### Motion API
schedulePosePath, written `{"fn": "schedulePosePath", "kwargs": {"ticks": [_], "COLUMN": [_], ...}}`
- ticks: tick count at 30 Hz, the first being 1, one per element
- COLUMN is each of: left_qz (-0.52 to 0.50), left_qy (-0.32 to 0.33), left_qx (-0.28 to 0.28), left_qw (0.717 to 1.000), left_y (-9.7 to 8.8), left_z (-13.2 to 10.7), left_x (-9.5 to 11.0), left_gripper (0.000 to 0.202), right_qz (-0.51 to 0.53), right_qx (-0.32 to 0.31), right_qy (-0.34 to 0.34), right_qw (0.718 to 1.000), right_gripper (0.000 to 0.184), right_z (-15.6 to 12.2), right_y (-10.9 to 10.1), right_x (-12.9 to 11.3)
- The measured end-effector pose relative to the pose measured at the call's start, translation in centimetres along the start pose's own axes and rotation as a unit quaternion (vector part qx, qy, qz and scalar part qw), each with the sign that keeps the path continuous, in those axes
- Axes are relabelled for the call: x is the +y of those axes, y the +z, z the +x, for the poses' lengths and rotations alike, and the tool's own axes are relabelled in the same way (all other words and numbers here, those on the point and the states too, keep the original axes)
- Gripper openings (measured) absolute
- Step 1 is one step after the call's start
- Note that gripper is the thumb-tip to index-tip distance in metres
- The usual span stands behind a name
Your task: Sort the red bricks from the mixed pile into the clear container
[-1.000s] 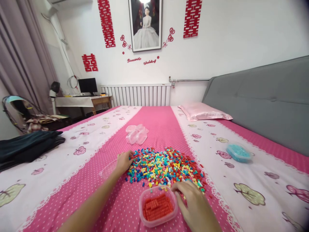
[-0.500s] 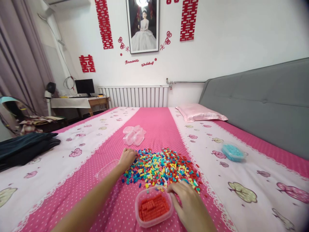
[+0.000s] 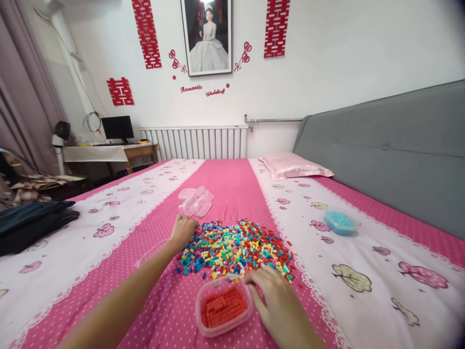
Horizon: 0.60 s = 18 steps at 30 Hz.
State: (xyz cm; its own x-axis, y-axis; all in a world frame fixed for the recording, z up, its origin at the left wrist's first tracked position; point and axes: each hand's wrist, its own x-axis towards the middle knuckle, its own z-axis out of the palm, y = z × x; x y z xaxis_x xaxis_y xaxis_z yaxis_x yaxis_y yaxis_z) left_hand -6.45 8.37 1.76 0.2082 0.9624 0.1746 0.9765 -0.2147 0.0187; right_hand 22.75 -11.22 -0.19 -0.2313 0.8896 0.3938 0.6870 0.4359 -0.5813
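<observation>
A heap of small coloured bricks [image 3: 234, 246] lies on the pink dotted sheet [image 3: 225, 184] of a bed. My left hand [image 3: 182, 230] rests at the heap's left edge, fingers curled onto the bricks. My right hand [image 3: 275, 292] lies at the heap's near edge, fingers bent down, right beside a clear tub of red bricks [image 3: 222, 306]. What either hand pinches is hidden. A clear empty tub [image 3: 147, 256] sits partly under my left forearm.
Empty clear tubs [image 3: 195, 201] are stacked beyond the heap. A tub of blue bricks [image 3: 339, 222] stands to the right. A pink pillow [image 3: 294, 167] and grey headboard [image 3: 392, 145] lie on the right; dark folded clothes [image 3: 29, 223] on the left.
The view has shifted, so everything sits lower left in frame. Both hands stay at the heap's edges, with the right hand still beside the red tub.
</observation>
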Motion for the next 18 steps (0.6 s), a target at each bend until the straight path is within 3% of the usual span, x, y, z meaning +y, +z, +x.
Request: {"fn": "schedulePosePath", "kwargs": {"ticks": [5, 7, 11, 14, 18], "left_qz": [-0.073, -0.118, -0.212, -0.379, -0.546], "left_qy": [0.012, 0.036, 0.103, 0.103, 0.016], "left_qx": [0.043, 0.055, 0.064, 0.065, 0.020], "left_qw": [0.996, 0.991, 0.970, 0.918, 0.837], "left_y": [-2.0, -2.7, -3.5, -3.4, -2.4], "left_z": [-2.1, -4.6, -12.1, -16.7, -18.7], "left_x": [0.8, 1.9, 5.0, 7.1, 8.7], "left_gripper": [0.029, 0.020, 0.027, 0.028, 0.033], "right_qz": [0.002, 0.020, 0.111, 0.185, 0.219], "right_qx": [-0.020, -0.019, 0.000, 0.000, 0.000], "right_qy": [0.007, 0.007, 0.005, -0.028, -0.061], "right_qw": [1.000, 1.000, 0.994, 0.982, 0.974], "right_gripper": [0.029, 0.027, 0.031, 0.041, 0.046], "right_z": [0.4, 0.5, 0.5, 0.2, -0.1], "right_y": [-0.6, -0.7, -0.2, 0.8, 2.4], "right_x": [-0.4, -0.6, -1.7, -3.4, -5.1]}}
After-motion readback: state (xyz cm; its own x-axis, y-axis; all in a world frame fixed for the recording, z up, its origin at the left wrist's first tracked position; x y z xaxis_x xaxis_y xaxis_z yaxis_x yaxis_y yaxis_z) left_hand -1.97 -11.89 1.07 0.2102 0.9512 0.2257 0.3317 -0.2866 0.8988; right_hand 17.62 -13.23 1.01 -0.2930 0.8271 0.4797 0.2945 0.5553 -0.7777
